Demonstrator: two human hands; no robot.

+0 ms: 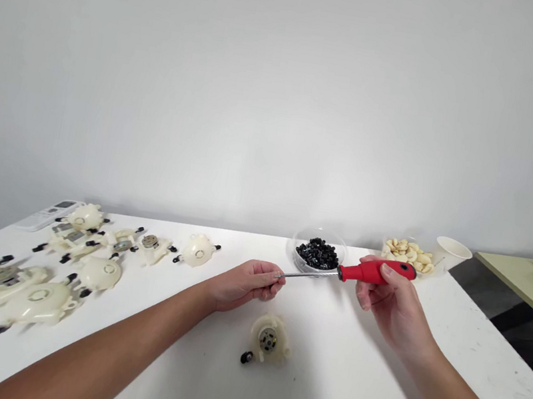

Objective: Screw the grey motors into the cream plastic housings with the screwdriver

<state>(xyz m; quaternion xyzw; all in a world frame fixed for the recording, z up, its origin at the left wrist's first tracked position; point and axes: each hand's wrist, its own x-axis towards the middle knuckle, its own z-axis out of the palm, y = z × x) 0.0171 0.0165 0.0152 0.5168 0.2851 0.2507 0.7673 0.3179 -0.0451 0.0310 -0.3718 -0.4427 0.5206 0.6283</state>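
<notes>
My right hand [392, 300] is wrapped round the red handle of a screwdriver [376, 271], which lies almost level and points left. At the far end of its metal shaft, the fingers of my left hand [249, 286] are pinched together around the tip. Whether a small part sits between those fingers is hidden. Below my left hand, a cream plastic housing [280, 344] rests on the white table. A round metal motor [268, 340] shows in its middle, and a black-capped piece [247, 357] sticks out at its lower left.
Several similar cream housings [100, 273] with black ends are spread over the table's left side. Behind my hands stands a clear bowl [292, 252] of small black parts. Farther right are a container of cream-coloured pieces [407, 252] and a white paper cup [450, 254].
</notes>
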